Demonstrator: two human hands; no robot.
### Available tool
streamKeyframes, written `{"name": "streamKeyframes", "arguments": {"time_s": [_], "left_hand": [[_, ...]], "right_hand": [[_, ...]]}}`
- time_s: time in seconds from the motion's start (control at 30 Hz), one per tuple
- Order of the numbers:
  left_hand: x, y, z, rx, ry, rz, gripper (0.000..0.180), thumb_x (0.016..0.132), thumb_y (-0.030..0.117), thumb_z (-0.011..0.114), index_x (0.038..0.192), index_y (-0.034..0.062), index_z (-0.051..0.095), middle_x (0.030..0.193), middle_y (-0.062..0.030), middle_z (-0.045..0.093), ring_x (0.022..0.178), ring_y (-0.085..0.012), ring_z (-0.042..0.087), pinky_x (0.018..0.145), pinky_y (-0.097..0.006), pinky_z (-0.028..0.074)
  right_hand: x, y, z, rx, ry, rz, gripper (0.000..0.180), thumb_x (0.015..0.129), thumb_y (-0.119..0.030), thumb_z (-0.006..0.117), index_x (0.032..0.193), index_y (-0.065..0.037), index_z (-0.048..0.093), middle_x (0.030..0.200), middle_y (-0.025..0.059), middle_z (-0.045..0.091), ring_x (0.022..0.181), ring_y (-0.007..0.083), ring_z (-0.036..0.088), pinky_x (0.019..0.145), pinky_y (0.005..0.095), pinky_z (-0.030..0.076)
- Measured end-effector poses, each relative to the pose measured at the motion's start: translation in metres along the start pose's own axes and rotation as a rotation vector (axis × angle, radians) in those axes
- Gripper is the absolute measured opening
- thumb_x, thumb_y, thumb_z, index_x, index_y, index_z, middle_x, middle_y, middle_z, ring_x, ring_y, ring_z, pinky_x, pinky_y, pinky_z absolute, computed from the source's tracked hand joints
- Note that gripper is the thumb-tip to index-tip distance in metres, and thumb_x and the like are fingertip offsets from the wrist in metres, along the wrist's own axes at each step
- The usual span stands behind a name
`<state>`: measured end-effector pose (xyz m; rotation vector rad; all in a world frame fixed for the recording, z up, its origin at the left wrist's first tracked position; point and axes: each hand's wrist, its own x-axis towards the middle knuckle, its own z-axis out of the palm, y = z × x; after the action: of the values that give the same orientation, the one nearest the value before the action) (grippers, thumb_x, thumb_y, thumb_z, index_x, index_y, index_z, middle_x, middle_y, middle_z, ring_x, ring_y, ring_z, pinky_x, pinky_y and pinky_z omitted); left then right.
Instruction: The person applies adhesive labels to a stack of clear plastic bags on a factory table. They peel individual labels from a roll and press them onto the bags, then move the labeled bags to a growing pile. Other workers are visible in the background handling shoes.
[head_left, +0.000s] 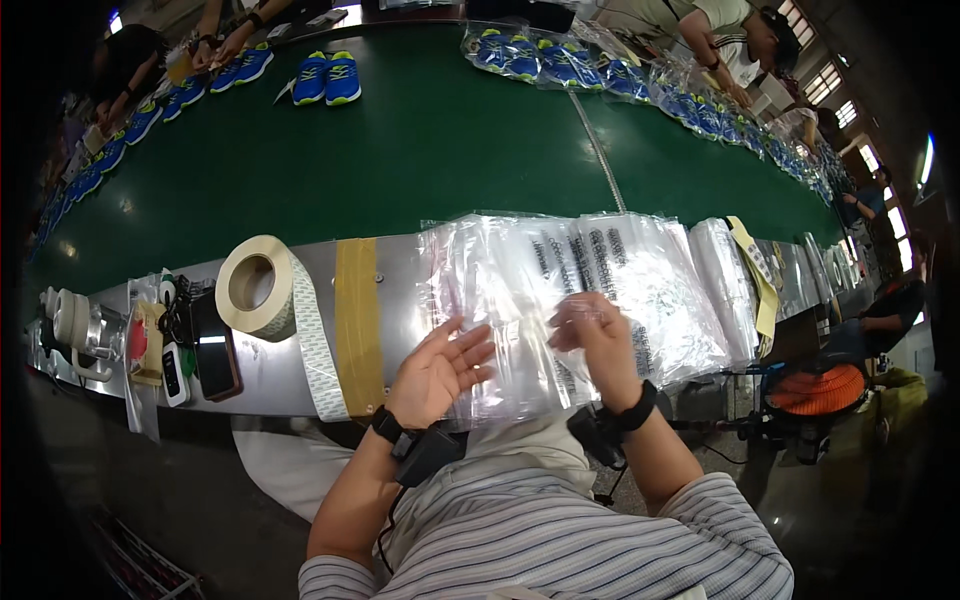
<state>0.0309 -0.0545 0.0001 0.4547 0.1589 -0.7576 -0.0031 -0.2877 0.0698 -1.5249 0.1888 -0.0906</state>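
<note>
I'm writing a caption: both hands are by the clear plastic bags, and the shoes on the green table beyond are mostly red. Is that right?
Not quite: the head view shows the shoes on the green table beyond are mostly blue, not red. The left hand and right hand are indeed by the clear plastic bags.

The shirt (560,550) is pale, with lots of thin, dark stripes. Its short sleeves (722,512) have stripes too. The pants (290,468) are a creamy white. The left hand (430,382) and the right hand (597,340) are bare. A black band goes around the left wrist (386,424), and another goes around the right wrist (640,405). By each band is a chunky black box (432,455), and a thin black wire (384,530) hangs from the left one.
</note>
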Motion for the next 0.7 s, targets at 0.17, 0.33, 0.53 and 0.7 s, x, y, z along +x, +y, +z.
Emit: {"name": "streamKeyframes", "arguments": {"time_s": [0.17, 0.33, 0.53, 0.7], "left_hand": [[-0.023, 0.001, -0.004, 0.218, 0.030, 0.191, 0.072, 0.100, 0.021, 0.041, 0.151, 0.0164, -0.009, 0.145, -0.0187, 0.037, 0.113, -0.0320, 0.055, 0.091, -0.042, 0.048], [-0.111, 0.004, -0.018, 0.411, 0.340, 0.390, 0.049, 0.099, 0.024, 0.043, 0.140, 0.0017, 0.032, 0.118, -0.0205, 0.058, 0.096, -0.0244, 0.061, 0.080, -0.034, 0.051], [-0.177, -0.011, -0.096, 0.718, 1.060, 0.529, 0.039, 0.096, 0.022, 0.050, 0.130, 0.0031, 0.045, 0.128, -0.0146, 0.049, 0.111, -0.0193, 0.053, 0.087, -0.030, 0.045], [-0.143, -0.010, -0.126, 1.409, 0.829, 0.674, 0.016, 0.085, 0.005, 0.061, 0.100, -0.0011, 0.062, 0.097, -0.0141, 0.062, 0.098, -0.0262, 0.056, 0.087, -0.034, 0.042]], "right_hand": [[-0.016, -0.014, -0.139, -0.270, 0.709, -0.089, 0.013, 0.096, -0.014, 0.053, 0.092, -0.003, 0.057, 0.074, 0.0034, 0.061, 0.060, 0.0091, 0.057, 0.056, 0.0233, 0.045], [-0.072, 0.001, -0.199, -1.014, 1.040, -0.071, 0.015, 0.088, -0.009, 0.058, 0.099, 0.000, 0.054, 0.090, 0.0102, 0.058, 0.071, 0.0155, 0.055, 0.061, 0.0265, 0.044], [-0.038, -0.016, -0.111, -1.138, 0.580, -0.564, 0.022, 0.085, -0.002, 0.060, 0.107, -0.001, 0.056, 0.109, 0.0120, 0.056, 0.084, 0.0210, 0.058, 0.061, 0.0275, 0.046], [-0.001, -0.022, -0.005, -0.871, -0.016, -0.633, 0.012, 0.082, 0.006, 0.060, 0.092, -0.001, 0.062, 0.094, 0.0105, 0.063, 0.073, 0.0190, 0.061, 0.055, 0.0268, 0.047]]}}
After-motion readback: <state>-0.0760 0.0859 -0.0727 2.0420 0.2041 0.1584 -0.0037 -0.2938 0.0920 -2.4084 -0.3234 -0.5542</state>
